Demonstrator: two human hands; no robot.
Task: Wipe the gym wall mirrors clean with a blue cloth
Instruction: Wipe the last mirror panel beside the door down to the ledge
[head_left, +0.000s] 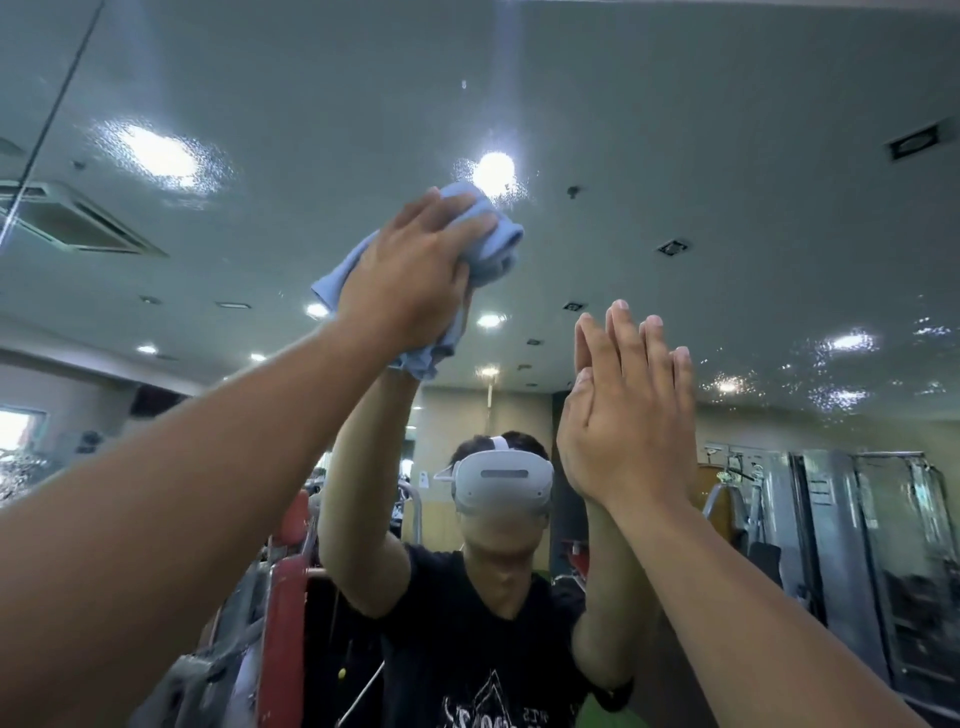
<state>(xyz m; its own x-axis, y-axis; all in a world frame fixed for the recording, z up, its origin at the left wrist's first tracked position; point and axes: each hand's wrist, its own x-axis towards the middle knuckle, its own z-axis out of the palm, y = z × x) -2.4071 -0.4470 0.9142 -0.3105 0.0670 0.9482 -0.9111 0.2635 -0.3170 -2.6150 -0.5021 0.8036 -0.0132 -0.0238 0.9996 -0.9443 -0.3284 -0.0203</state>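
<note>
While the left grip (410, 275), a bare hand raised high, clasps the bunched blue cloth (491, 244) against the mirror (727, 156), its fingers lie spread over the top of the wad and the thumb curls beneath it. Loose ends of the cloth stick out on the wrist side and hang under the palm. The cloth sits on the glass just below a reflected ceiling light (496, 169) and above the reflected head.

The right grip (628, 415) is released, with its fingers (623, 353) straight, close together and pointing up, holding nothing. It stands lower than the left grip and to its right, apart from the cloth. Its reflection meets it edge to edge, so it is at the glass. Whether the palm or only the fingertips touch, I cannot tell.

Fine specks (841, 364) glitter on the mirror around the reflected lights at upper left and at right. A dark seam (57, 104) runs slantwise through the glass at far left.

In the reflection a person in a black T-shirt (467, 649) wears a white headset (498, 483), with both arms up. Behind stand a red-padded machine (283, 597) at left and a grey cable rack (883, 545) at right. A ceiling vent (78, 223) shows at upper left.
</note>
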